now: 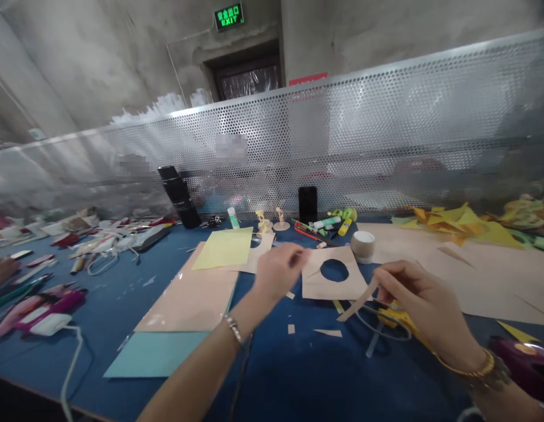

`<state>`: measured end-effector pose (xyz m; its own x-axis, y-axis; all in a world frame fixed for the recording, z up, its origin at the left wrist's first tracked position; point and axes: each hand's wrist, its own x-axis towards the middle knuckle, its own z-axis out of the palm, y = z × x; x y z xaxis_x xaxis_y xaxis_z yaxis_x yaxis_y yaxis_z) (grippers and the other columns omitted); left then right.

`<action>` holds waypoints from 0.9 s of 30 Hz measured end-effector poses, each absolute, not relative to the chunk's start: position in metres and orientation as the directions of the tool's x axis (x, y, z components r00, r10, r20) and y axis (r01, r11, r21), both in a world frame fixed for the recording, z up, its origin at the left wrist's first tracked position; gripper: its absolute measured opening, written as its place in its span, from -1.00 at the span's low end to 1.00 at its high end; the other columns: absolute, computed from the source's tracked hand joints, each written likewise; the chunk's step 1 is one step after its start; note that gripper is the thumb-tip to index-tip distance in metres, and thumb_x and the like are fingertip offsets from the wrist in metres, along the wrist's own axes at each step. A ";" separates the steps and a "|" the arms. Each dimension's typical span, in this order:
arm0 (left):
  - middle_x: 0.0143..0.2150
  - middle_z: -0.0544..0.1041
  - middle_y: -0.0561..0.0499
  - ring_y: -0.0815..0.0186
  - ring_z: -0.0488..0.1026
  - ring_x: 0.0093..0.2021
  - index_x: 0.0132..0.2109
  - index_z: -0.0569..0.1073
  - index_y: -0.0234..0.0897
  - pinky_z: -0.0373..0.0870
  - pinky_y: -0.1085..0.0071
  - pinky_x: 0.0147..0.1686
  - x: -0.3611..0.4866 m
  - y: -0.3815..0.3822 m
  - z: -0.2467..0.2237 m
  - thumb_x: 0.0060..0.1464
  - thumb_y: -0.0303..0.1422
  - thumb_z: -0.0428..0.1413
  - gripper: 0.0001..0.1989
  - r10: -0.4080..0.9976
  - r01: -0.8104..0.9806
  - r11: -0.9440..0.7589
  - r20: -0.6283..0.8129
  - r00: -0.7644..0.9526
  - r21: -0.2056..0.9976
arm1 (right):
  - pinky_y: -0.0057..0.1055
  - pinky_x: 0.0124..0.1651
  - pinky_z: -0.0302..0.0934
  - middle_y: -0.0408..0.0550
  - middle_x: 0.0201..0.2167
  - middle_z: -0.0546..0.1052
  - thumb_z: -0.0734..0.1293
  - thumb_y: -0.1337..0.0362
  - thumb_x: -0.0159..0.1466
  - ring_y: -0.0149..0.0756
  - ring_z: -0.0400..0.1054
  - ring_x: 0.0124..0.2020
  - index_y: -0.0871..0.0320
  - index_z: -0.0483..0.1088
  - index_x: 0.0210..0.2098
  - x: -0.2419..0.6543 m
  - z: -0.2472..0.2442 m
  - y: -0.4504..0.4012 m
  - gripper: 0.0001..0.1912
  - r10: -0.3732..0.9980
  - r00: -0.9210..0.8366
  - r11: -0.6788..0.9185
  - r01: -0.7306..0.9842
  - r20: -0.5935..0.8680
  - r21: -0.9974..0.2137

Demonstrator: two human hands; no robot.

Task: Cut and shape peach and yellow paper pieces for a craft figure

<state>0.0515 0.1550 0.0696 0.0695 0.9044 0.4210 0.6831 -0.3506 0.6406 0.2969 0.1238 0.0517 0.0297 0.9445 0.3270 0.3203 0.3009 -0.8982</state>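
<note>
My right hand (406, 290) pinches the upper end of a narrow tan paper strip (359, 302) that slants down to the left. My left hand (280, 266), blurred by motion, is raised over the table with its fingers curled; whether anything is in them cannot be made out. Between the hands lies a tan paper sheet (313, 284) with a round hole cut in it. Just behind it stands a roll of tape (363, 246). A yellow glue gun (397, 319) with a grey cord lies below my right hand.
Pink-tan paper (192, 293), a yellow sheet (223, 249) and a blue sheet (161, 354) overlap at left. Small paper figures (280, 220), a phone (307, 204) and a black bottle (179, 196) stand along the perforated metal screen (363, 146). A co-worker's hand (3, 272) is at far left.
</note>
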 end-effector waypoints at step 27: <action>-0.37 0.58 0.03 0.29 0.50 -0.36 -0.28 0.55 -0.22 0.40 0.42 -0.32 0.034 0.124 0.002 0.08 -0.36 0.14 -0.91 0.925 0.508 -0.312 0.135 0.355 0.803 | -0.41 -0.45 0.29 -0.06 -0.39 0.53 0.19 0.13 0.31 -0.30 0.42 -0.44 0.12 0.32 -0.38 0.273 0.026 0.130 -0.77 0.909 -0.398 0.096 0.494 -0.126 -0.864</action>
